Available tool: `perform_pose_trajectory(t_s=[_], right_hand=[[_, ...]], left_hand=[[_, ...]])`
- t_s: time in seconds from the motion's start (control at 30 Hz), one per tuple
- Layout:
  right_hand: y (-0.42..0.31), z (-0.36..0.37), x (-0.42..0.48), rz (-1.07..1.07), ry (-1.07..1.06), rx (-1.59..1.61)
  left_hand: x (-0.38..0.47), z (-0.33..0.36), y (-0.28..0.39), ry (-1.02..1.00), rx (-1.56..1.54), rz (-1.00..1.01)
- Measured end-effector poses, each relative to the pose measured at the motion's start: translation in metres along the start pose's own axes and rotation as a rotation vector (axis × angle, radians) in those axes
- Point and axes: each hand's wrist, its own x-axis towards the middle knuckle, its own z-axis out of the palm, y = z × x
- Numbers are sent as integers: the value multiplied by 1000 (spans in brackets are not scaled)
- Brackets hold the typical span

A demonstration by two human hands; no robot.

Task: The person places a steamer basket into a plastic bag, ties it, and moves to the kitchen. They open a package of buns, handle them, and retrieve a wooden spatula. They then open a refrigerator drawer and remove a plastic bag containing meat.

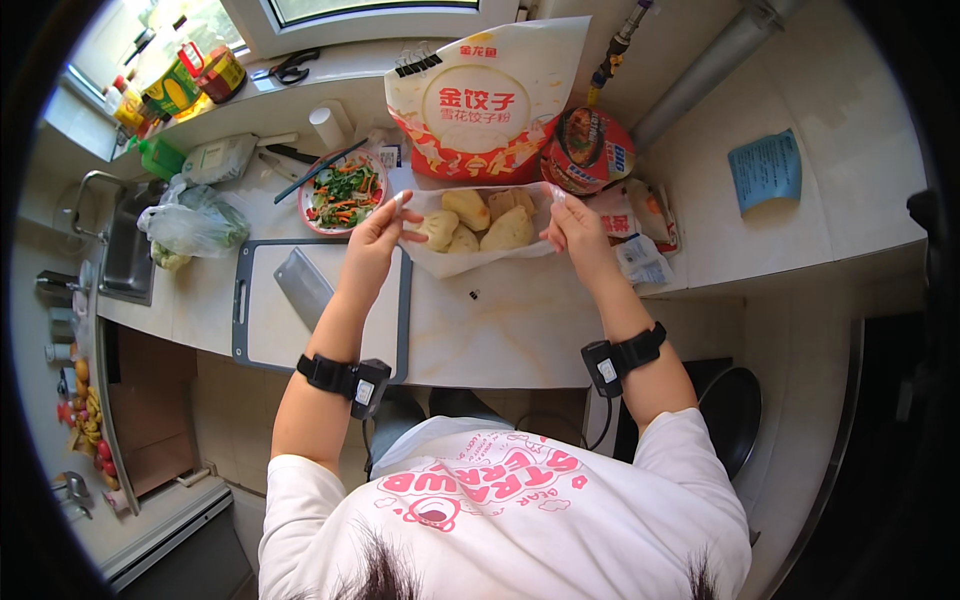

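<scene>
A translucent plastic bag (450, 264) lies on the counter with its mouth spread wide. Several pale steamed buns (507, 229) show inside it. My left hand (382, 229) pinches the bag's left corner between thumb and fingers. At the opposite corner, my right hand (576, 229) grips the plastic the same way. A small black binder clip (474, 295) rests on the counter just in front of the bag. Left of it, a cleaver (301, 285) lies on a grey-edged cutting board (262, 330), its handle hidden under my left forearm.
A bowl of chopped vegetables (341, 193) with chopsticks (319, 172) across it stands at left. Behind the bag rise a clipped flour bag (480, 112) and an instant noodle tub (586, 154). A bagged vegetable (199, 221) sits near the sink (129, 247). Scissors (289, 69) lie on the windowsill.
</scene>
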Motion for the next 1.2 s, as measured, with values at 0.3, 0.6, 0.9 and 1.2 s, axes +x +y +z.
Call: perform_pose_trajectory(t_s=[0.3, 0.6, 0.9, 1.2], right_hand=[[18, 3, -17, 166, -239, 28], [20, 10, -19, 76, -137, 163], [20, 16, -21, 56, -82, 183], [22, 14, -21, 48, -135, 187]], left_hand=[[-6, 45, 7, 139, 890, 481], [47, 51, -110, 56, 1597, 51], [59, 28, -107, 92, 1411, -143], [72, 13, -93, 213, 1198, -203]])
